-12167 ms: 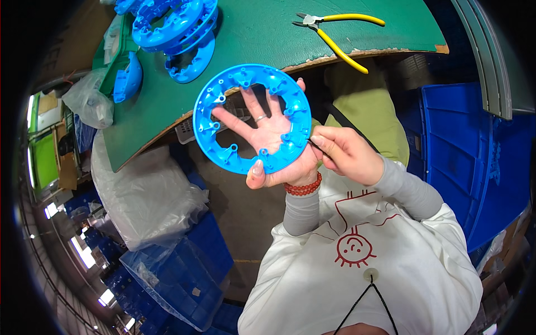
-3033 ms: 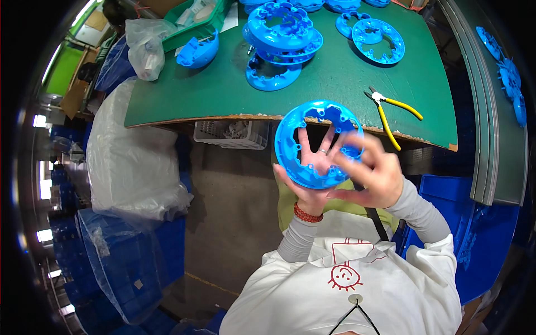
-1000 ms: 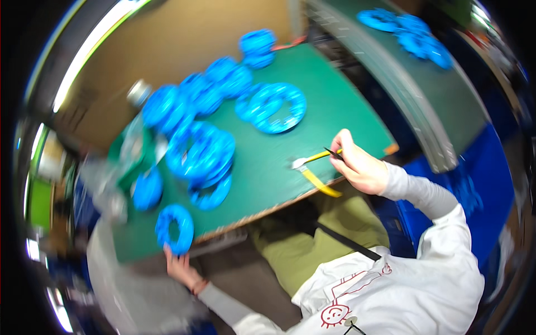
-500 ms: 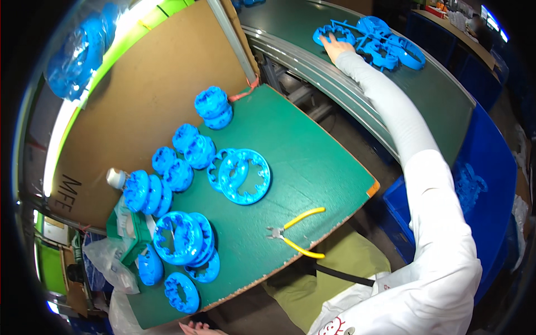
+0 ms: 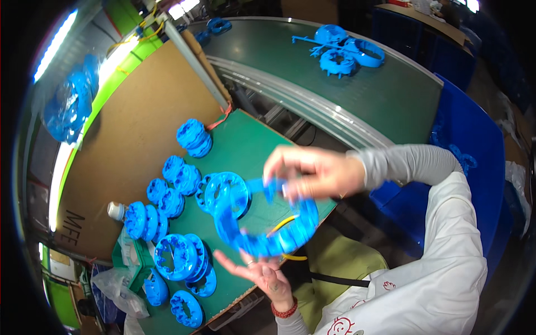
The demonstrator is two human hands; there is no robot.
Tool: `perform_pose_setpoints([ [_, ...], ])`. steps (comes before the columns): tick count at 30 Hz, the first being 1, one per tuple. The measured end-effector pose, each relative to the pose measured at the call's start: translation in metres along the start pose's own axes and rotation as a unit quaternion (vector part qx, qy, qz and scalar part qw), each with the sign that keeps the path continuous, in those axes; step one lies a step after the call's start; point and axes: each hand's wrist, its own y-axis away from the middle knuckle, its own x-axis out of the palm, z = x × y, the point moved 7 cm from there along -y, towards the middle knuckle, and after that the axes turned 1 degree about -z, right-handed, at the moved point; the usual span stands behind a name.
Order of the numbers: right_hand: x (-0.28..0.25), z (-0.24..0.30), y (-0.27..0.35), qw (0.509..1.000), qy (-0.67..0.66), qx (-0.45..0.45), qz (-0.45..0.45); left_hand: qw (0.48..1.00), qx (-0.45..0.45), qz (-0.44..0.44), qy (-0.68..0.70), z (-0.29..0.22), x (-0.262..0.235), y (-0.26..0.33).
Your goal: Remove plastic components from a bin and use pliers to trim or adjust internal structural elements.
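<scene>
Fingers of both hands pinch a blue ring (image 5: 268,223) above green table (image 5: 245,139); conveyor (image 5: 357,95) behind.

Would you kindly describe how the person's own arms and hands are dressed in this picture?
The right arm wears a long grey sleeve under a white apron-like garment bearing a small red line drawing. The right hand is bare. The left hand is bare too, with a red beaded bracelet on the wrist and a ring on one finger.

Glossy blue plastic ring (image 5: 268,223), matt green table mat (image 5: 251,145), brown cardboard sheet (image 5: 139,111), grey cloth sleeve (image 5: 407,164)
</scene>
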Motion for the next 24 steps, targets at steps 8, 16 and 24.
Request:
perform_pose_setpoints([
  [8, -0.321, 0.044, 0.075, 0.592, 0.632, 0.033, -0.498, 0.967, -0.251, 0.025, 0.041, 0.031, 0.019, 0.043],
  [16, -0.427, -0.043, 0.074, 0.555, 0.592, 0.388, -0.437, 0.959, -0.271, -0.060, -0.052, 0.051, -0.018, 0.062],
  [24, -0.381, 0.019, 0.098, 0.569, 0.604, 0.211, -0.516, 0.945, -0.248, 0.032, -0.208, 0.085, 0.004, 0.045],
])
